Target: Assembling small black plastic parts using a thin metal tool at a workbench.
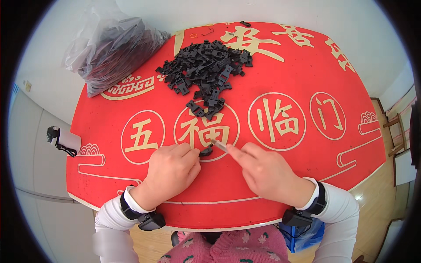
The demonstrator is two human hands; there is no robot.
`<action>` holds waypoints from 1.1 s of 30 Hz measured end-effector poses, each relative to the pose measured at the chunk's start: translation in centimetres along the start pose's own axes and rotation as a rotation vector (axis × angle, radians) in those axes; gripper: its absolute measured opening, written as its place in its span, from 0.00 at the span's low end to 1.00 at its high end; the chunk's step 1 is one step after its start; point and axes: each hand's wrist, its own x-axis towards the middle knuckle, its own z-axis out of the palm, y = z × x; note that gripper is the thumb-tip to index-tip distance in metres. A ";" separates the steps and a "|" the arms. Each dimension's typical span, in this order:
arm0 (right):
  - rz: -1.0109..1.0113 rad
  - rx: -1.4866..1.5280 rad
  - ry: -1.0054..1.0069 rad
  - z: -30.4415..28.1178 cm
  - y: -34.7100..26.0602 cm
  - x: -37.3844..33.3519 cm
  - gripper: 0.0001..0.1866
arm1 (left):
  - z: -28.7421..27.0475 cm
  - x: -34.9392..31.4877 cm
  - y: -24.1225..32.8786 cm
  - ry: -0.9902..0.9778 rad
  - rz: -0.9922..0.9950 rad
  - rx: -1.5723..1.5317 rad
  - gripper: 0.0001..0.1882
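Note:
My left hand (173, 170) is closed at the near middle of the red table, its fingertips pinching a small black plastic part (206, 151). Just to the right, my right hand (267, 171) grips a slim grey blade-like tool (219, 145), forefinger stretched along it. The tool's tip points left, close above the black part; whether they touch I cannot tell. Beyond both hands lies a big heap of similar black plastic parts (206, 65), with a few trailing toward me (210, 105).
The red mat (245, 193) with gold characters covers the table. A clear plastic bag of dark parts (118, 52) stands at the far left. A white bottle with black lid (68, 141) is at the left edge. Below right is a blue crate (307, 239); a wooden chair (397, 129) stands beyond.

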 end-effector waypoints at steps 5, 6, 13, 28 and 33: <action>0.053 0.027 -0.013 0.3 0.1 0.0 0.27 | -0.2 0.2 -0.1 -0.019 -0.054 -0.083 0.06; 0.064 0.076 0.010 0.3 0.3 0.0 0.26 | -0.2 0.3 -0.2 -0.025 -0.072 -0.112 0.06; 0.091 0.330 0.062 0.4 0.9 0.5 0.23 | 0.4 0.6 -1.0 -0.028 -0.203 -0.316 0.05; 0.131 0.622 0.086 0.0 0.9 0.7 0.13 | 0.4 0.5 -0.6 -0.071 -0.014 -0.611 0.07; 0.109 0.792 0.008 0.8 0.5 0.6 0.07 | 0.6 0.7 0.2 -0.075 0.031 -0.622 0.09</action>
